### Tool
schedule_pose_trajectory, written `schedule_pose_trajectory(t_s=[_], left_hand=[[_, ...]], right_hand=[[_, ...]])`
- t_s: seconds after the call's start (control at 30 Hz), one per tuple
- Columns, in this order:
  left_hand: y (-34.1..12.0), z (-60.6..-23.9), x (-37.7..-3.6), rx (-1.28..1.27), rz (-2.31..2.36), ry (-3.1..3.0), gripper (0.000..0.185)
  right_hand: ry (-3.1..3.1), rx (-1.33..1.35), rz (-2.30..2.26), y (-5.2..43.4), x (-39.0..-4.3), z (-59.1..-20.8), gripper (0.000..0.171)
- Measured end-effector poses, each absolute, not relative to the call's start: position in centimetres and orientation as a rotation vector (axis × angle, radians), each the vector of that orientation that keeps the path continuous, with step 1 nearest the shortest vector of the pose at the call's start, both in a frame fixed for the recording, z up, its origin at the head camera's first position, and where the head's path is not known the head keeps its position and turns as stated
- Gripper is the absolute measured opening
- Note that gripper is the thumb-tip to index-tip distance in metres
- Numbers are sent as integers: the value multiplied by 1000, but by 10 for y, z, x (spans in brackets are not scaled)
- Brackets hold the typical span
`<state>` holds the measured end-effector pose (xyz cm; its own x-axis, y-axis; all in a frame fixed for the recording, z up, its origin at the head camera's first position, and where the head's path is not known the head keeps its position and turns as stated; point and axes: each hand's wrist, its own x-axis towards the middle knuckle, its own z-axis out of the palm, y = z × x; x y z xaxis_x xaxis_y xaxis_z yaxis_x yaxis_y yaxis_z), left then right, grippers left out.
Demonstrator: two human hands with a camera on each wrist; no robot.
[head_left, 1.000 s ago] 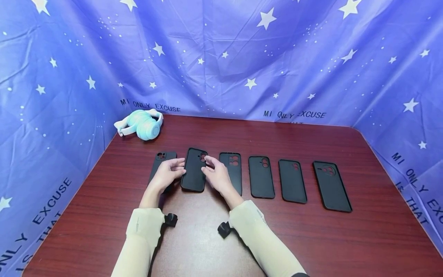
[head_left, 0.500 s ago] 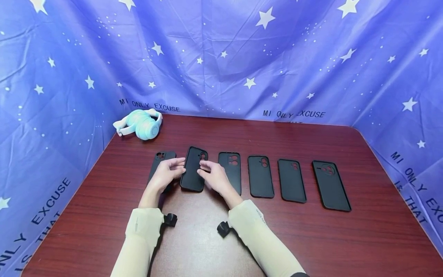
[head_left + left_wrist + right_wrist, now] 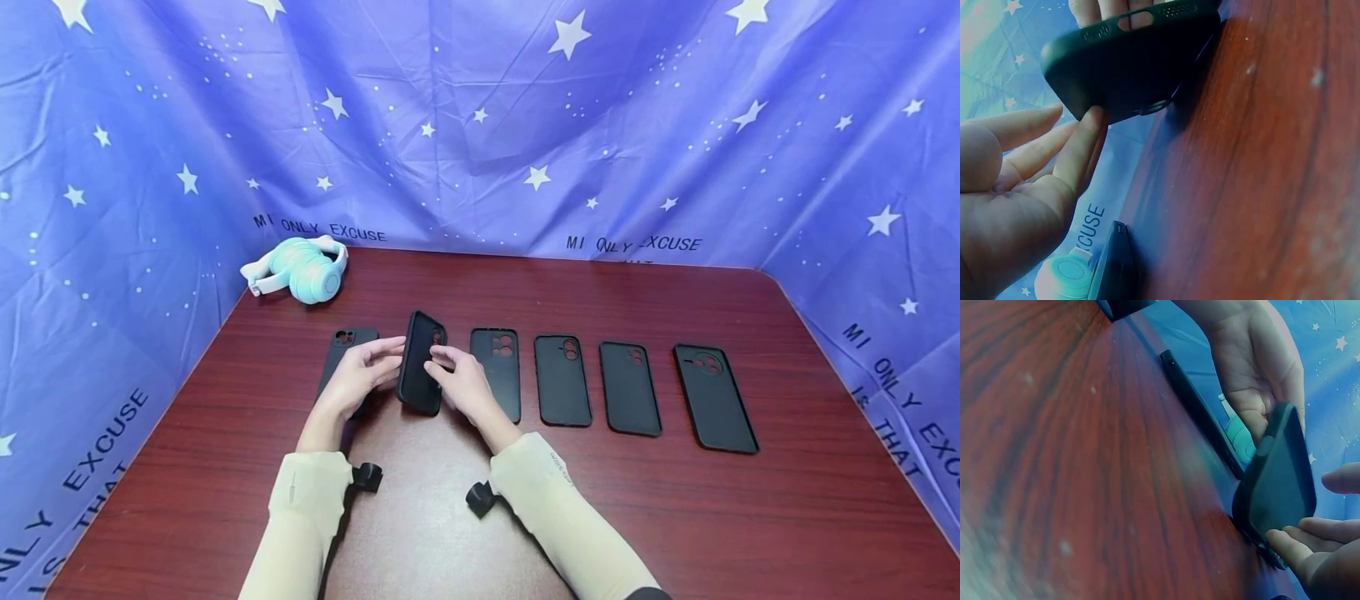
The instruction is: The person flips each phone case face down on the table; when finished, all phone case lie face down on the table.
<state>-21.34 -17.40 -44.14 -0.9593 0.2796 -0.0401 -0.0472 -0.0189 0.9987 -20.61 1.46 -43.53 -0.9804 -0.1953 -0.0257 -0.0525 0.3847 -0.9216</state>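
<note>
Tilting black phone case [image 3: 420, 363] up on its long edge near the bench's [image 3: 675, 517] left rear; my left hand [image 3: 358, 379] and right hand [image 3: 462, 385] pinch its sides, long axis pointing away from me.

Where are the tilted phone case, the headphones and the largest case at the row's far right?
tilted phone case [image 3: 420, 367], head view, middle of its back
headphones [image 3: 303, 271], head view, teal ear cup
largest case [image 3: 716, 400], head view, centre panel
</note>
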Motion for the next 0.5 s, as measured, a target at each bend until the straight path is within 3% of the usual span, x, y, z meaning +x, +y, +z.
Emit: schedule_pose_trajectory(t_s=[0.5], left_hand=[[-171,-441,-212,368,2098,1959,45]], right_hand=[[2056,-31,-2095,3,-205,-439,42]])
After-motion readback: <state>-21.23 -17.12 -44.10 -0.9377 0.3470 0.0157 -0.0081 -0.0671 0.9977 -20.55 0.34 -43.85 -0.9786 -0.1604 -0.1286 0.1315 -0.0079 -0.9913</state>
